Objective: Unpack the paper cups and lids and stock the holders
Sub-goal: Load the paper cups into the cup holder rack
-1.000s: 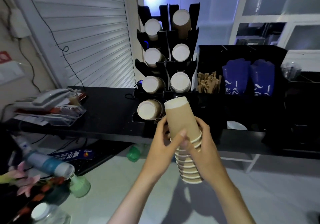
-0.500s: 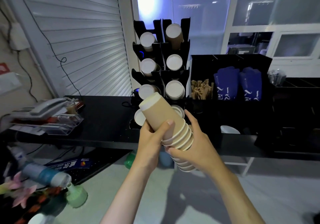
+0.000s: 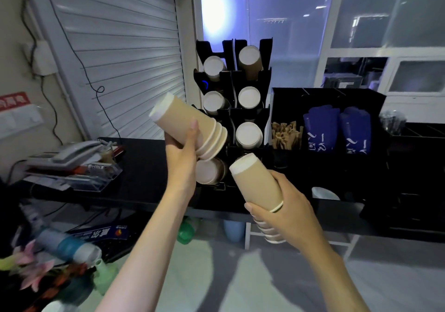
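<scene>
- The left hand is closed around a short stack of brown paper cups, fingers wrapped over the sleeve. This stack lies tilted, base end pointing up and to the left, rims pointing down and to the right toward the cup holder.
- The right hand is closed around a second stack of cups. Its base end points up and to the left; its rims project below the palm.
- The two stacks are apart, the left one higher and further left than the right one.
- The cup holder is a black tiered rack that stands upright on the black bench. It has two columns of angled slots.
- The slots in view carry cups with the white bases facing outward. The lowest right slot is hidden behind the right-hand stack, so its content cannot be told.
- The left-hand stack overlaps the left column of the rack in the view; contact cannot be confirmed.
- To the right of the rack, a black organiser holds brown stirrers or packets, probably, and two bundles of blue bags.
- At the left end of the bench, a telephone rests on a clear document tray.
</scene>
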Motion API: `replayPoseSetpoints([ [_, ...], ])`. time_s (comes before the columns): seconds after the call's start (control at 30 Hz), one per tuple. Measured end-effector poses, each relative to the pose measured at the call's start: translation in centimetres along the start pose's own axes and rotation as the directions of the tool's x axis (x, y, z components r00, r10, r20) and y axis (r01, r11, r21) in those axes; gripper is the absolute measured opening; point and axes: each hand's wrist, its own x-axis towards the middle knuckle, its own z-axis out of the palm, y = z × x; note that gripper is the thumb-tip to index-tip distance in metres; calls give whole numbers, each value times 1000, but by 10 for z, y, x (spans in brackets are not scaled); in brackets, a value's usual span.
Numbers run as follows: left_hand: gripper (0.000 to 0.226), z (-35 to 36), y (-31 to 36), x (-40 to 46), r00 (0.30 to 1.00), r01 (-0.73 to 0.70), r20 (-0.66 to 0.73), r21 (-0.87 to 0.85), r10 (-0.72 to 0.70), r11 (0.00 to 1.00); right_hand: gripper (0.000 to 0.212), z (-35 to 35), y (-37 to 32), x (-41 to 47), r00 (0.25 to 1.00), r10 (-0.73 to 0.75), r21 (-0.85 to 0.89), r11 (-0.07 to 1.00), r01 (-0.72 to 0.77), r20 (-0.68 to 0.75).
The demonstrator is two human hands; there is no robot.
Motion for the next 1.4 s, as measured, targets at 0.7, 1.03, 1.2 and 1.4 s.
replayPoseSetpoints([
  [0.7,88,-24,-51,72,872,-489,335,605,357,628,71,4,22,10,995,54,166,985,-39,-87],
  [1.03,84,-25,-49,77,893,-450,412,814,181,367,69,7,27,15,994,66,188,981,-49,-85],
  [1.2,78,-28,-45,74,887,-459,443,826,129,325,67,5,30,13,995,74,200,978,-59,-68],
  [1.4,68,-24,-42,72,903,-411,427,828,47,381,65,-7,25,14,995,79,287,956,-59,-58],
])
